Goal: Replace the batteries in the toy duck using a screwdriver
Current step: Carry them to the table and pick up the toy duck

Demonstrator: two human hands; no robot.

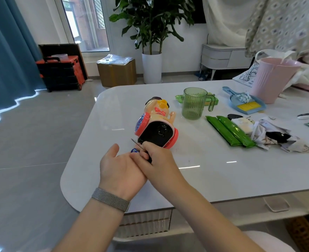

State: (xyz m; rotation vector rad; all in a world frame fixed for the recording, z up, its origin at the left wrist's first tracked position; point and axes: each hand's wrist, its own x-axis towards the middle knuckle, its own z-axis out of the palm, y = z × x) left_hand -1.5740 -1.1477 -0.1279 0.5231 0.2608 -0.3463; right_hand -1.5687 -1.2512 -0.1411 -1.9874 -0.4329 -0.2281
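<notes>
The toy duck (157,120) lies on its back on the white table (204,171), its black underside (156,133) facing me and its head pointing away. My right hand (157,159) grips a screwdriver (138,145); the thin metal shaft points up and left, just in front of the duck's base. My left hand (119,168) lies palm up beside it with straight fingers, partly under the right hand. A small blue object (134,150) shows at the left fingertips; I cannot tell what it is.
A green plastic jug (194,103) stands right of the duck. Further right lie green packets (230,131), crumpled cloth (277,135), a blue dustpan with brush (244,102) and a pink bucket (271,79). The table's rounded left edge is close to my left hand.
</notes>
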